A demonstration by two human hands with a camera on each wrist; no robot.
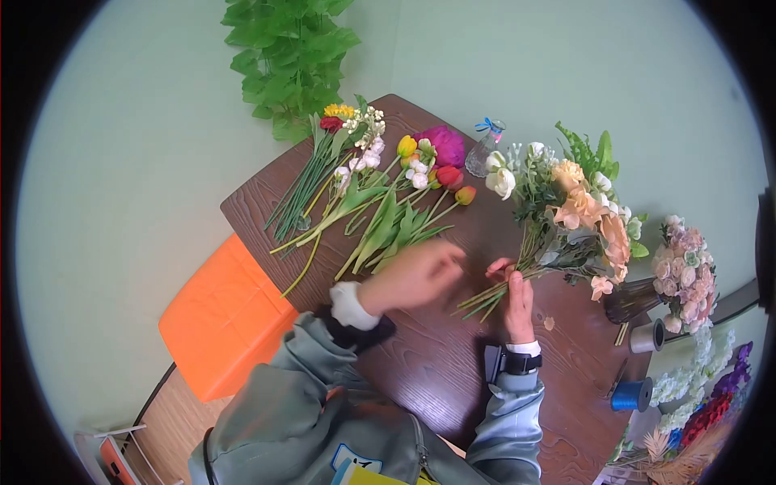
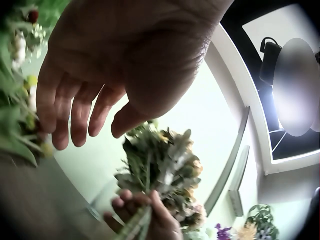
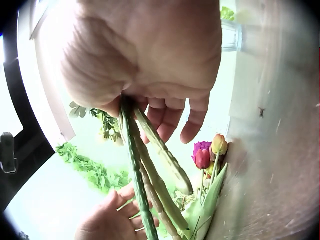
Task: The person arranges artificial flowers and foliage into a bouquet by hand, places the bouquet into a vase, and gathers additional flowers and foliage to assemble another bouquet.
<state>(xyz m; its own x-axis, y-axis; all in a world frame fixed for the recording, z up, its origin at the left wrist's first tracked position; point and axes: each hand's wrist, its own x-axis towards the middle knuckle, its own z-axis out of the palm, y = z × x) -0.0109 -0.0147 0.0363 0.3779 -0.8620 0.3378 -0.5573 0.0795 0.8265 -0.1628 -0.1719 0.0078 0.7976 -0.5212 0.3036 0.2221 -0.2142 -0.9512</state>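
Note:
My right hand (image 1: 519, 307) grips a bouquet (image 1: 578, 206) by its green stems, close over the dark wooden table. Peach blooms, white flowers and green leaves spread out to the right of the fingers. In the right wrist view the cut stem ends (image 3: 150, 175) stick out below the palm. My left hand (image 1: 414, 275), blurred in the head view, is held to the left of these stems, apart from them. The left wrist view shows that hand (image 2: 115, 65) with loosely extended fingers and nothing in them. Beyond it lie tulips (image 1: 449, 178) with long leaves.
A glass vase (image 1: 485, 149) with a blue ribbon stands at the table's back edge. Yellow, red and white flowers (image 1: 356, 121) lie far left. A dark vase (image 1: 630, 301), pink bouquet (image 1: 683, 271), white spool (image 1: 647, 336) and blue spool (image 1: 630, 395) line the right side. An orange stool (image 1: 226, 315) is left.

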